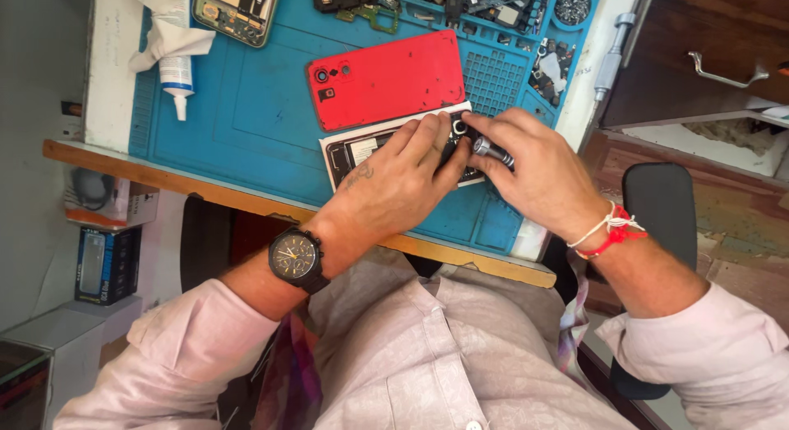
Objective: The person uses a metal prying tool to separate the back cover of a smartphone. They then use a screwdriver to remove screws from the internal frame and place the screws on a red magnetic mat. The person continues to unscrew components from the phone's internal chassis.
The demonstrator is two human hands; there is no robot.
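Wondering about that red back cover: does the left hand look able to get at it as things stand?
Probably yes. The left hand rests on the opened phone, right beside the red back cover, with only bare blue mat around it.

Phone repair workshop, small bench setup. Blue repair mat (246, 110) with moulded compartments covers a white bench (107, 85) with a wooden edge. On the mat: red phone back cover (386, 78), opened phone (362, 151) showing internals, second stripped phone (237, 11) at the top, loose boards and small parts (493, 7) in the tray slots, a round dish of screws (573, 4). Glue tube (176, 73) and crumpled white wipe (164, 19) at the left. Screwdriver (610, 60) lies on the bench's right edge. Boxes (107, 262) sit stacked below left, a wooden drawer with metal handle (723, 73) to the right, black chair (657, 208) beside it.
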